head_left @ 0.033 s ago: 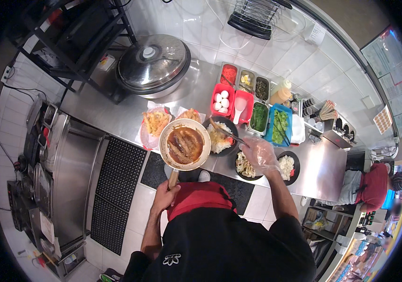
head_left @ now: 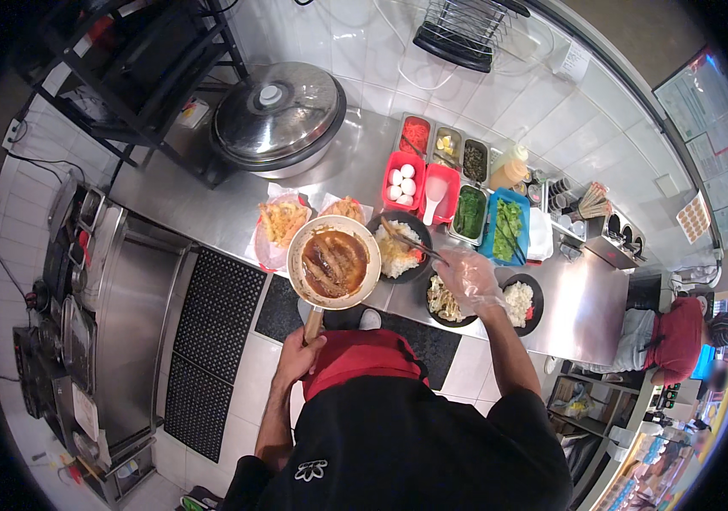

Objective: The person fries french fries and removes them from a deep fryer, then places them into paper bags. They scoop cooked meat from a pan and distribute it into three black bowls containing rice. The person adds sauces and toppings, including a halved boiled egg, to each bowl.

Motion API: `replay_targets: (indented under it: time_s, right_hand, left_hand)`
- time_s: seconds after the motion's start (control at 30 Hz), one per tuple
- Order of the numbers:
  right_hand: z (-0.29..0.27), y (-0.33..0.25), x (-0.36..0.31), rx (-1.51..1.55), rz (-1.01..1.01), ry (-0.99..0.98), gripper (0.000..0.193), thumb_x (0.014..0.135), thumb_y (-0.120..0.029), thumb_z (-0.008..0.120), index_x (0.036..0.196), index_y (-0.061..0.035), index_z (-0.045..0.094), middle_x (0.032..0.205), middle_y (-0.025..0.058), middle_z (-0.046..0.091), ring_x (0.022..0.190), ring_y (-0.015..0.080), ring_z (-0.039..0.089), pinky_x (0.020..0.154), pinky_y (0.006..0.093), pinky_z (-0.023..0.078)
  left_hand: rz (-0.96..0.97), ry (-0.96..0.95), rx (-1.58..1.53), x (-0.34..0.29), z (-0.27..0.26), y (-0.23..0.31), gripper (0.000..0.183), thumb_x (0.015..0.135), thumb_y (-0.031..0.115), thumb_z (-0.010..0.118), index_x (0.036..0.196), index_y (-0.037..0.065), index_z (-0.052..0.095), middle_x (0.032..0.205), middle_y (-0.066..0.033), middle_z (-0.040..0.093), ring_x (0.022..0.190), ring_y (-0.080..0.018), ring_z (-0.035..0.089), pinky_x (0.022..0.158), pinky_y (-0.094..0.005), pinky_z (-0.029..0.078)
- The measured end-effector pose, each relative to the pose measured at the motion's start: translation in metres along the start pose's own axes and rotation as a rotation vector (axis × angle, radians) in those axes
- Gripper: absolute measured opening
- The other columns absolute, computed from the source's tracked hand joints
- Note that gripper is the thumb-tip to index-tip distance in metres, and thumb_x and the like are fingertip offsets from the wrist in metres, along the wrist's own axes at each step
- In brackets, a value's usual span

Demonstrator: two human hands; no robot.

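The left hand keeps its grip curled around the wooden handle of a round pan, which is held level above the front edge of the worktop, left of its middle. The pan's inner wall is cream, smeared with brown toward the base, where paler brown elongated pieces lie in a glossy, dark reddish-brown sauce. The right hand, in a clear plastic glove, has its grip pinching a long slim utensil, whose far end reaches over white rice in a black bowl just beside the pan's right rim, near the worktop's front edge.
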State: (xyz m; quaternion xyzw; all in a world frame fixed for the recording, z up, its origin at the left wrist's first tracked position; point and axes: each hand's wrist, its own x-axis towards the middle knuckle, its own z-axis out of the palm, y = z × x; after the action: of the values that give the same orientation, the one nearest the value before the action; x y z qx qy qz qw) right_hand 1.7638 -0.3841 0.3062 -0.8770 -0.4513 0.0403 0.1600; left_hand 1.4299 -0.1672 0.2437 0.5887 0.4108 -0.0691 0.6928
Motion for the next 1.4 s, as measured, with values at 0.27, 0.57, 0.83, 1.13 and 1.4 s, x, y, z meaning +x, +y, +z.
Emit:
replay_targets:
  time_s: [0.27,0.57,0.83,1.13,1.4]
  right_hand:
    - [0.009,-0.014,0.033,0.085,0.11,-0.121,0.029,0.092,-0.029,0.068,0.101,-0.0014,0.068,0.097,0.0222,0.071,0.095,0.0421,0.069,0.084,0.0503,0.055]
    - [-0.015,-0.081,0.021,0.395,-0.012,-0.206,0.047,0.095,-0.036,0.067,0.117,0.0042,0.071,0.101,0.028,0.072,0.092,0.0427,0.071,0.087,0.0476,0.056]
    - [-0.001,-0.085,0.017,0.294,-0.018,-0.122,0.036,0.094,-0.027,0.069,0.113,0.0034,0.073,0.098,0.026,0.072,0.088,0.0405,0.072,0.079,0.0458,0.058]
    - [-0.035,-0.057,0.007,0.335,0.025,0.048,0.033,0.092,-0.023,0.072,0.114,0.0014,0.073,0.106,0.0263,0.073,0.099,0.0417,0.072,0.087,0.0479,0.057]
    - [-0.04,-0.015,-0.001,0.146,0.036,-0.044,0.036,0.096,-0.032,0.067,0.112,0.0002,0.072,0.105,0.0248,0.073,0.1,0.041,0.071,0.089,0.0497,0.056]
  left_hand:
    - [0.046,0.025,0.048,0.006,-0.005,-0.005,0.017,0.1,0.015,0.065,0.101,-0.001,0.06,0.056,-0.0025,0.055,0.042,-0.0129,0.054,0.039,-0.0318,0.041]
    - [0.06,-0.009,0.141,0.01,0.004,0.011,0.02,0.099,0.016,0.067,0.094,0.0,0.057,0.06,-0.004,0.057,0.043,-0.0146,0.056,0.04,-0.0337,0.044]
    - [0.045,-0.056,0.113,0.014,0.015,0.02,0.022,0.1,0.018,0.067,0.096,-0.001,0.057,0.059,-0.0044,0.056,0.044,-0.0146,0.056,0.041,-0.0339,0.045]
    - [0.037,-0.04,0.068,0.016,0.005,0.01,0.02,0.1,0.015,0.066,0.094,-0.001,0.056,0.057,-0.0035,0.055,0.042,-0.0142,0.054,0.04,-0.0332,0.043]
    - [0.056,0.053,0.137,0.002,-0.009,0.002,0.018,0.098,0.014,0.068,0.105,-0.002,0.063,0.074,-0.0036,0.063,0.064,-0.0136,0.058,0.059,-0.0333,0.048]
